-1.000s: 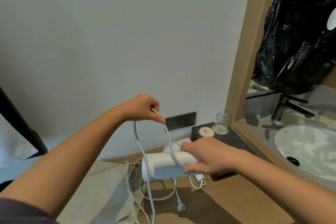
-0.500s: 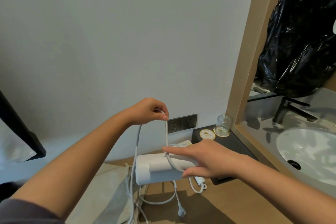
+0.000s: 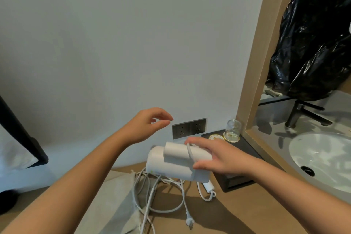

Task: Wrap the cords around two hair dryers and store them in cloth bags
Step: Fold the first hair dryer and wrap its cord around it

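One smooth white hair dryer (image 3: 168, 166) | right hand (image 3: 224, 159) holds | thin cord (image 3: 190, 153) across

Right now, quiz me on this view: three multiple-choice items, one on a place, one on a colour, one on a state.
1. The cloth bag lies: A. on the wooden counter, left of the cords; B. on a chair; C. on a hook.
2. The hair dryer is: A. black; B. white; C. red.
3. The left hand is: A. pinching a cord; B. gripping the dryer; C. open, empty.

A, it lies flat on the counter. B, the body held by the right hand is white. C, its fingers touch nothing.
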Tool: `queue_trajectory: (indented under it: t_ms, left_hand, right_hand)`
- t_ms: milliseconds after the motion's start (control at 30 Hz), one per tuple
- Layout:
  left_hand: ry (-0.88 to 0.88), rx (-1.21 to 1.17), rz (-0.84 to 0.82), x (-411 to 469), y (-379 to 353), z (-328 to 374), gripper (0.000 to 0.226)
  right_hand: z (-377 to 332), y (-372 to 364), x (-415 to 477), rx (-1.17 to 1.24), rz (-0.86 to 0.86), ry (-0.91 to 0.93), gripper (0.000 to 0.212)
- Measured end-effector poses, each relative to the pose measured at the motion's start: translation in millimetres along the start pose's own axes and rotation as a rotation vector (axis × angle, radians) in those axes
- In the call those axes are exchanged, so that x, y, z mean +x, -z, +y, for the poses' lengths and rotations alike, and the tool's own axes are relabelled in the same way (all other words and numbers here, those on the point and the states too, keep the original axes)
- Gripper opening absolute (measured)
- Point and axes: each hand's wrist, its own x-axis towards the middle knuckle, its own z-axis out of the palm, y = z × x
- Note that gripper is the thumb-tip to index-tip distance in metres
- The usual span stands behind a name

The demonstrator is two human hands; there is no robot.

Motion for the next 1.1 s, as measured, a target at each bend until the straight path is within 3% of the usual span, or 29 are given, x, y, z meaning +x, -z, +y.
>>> queue_trajectory:
  t_ms: [133,267,500,633,700,833,1100]
  left_hand:
    - [0.025,-0.062,0.206,-22,0,-6,0.014]
    - [0.05,-0.03,0.366,-38,-3,-13,0.015]
    - [0.161,-0.026,0.288,-52,-24,-31,0.013]
    - [0.222,-0.026,0.145,-49,-42,-35,0.002]
    - [0.226,-0.035,0.078,-46,-53,-34,0.01]
    - [0.247,-0.121,-0.017,-42,-74,-22,0.024]
    - [0.135,-0.403,-0.206,-37,-88,14,0.027]
  right_hand:
    - [6,7,10,0.22,0.072,-0.122,0.044]
    - [6,14,25,0.262,0.133,-0.265,0.049]
    - [-7,31,36,0.705,0.213,-0.405,0.041]
    - [-17,46,37,0.87,0.184,-0.391,0.035]
    - [-25,55,36,0.952,0.169,-0.387,0.03]
    - [-34,66,33,1.067,0.147,-0.381,0.032]
    - [-35,75,32,1.193,0.146,-0.347,0.031]
